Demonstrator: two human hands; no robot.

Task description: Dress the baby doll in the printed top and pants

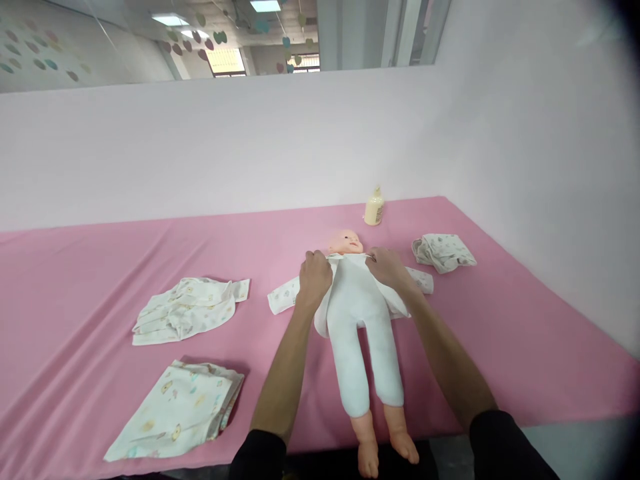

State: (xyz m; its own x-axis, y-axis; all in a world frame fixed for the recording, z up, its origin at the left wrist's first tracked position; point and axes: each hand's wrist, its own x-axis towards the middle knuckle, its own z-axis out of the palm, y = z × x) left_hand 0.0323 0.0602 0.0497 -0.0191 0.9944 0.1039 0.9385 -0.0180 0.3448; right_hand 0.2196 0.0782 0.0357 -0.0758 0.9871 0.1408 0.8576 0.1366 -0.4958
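Observation:
A baby doll (357, 300) with a white cloth body lies on its back, its feet at the front edge of the table. Under and around its torso is an open white baby shirt (284, 295) with small prints, its sleeves spread to both sides. My left hand (315, 275) is closed on the shirt's edge by one shoulder of the doll. At the other shoulder my right hand (387, 267) pinches the opposite edge near the neck. The doll's head shows just beyond my hands. Whether its arms are inside the sleeves is partly hidden.
A pink sheet (280, 240) covers the table. To the left lie a printed baby garment (193, 310) and a folded printed cloth (180, 410). A pump bottle (374, 207) stands at the back by the white wall (240, 147). Another folded cloth (444, 252) lies at the right.

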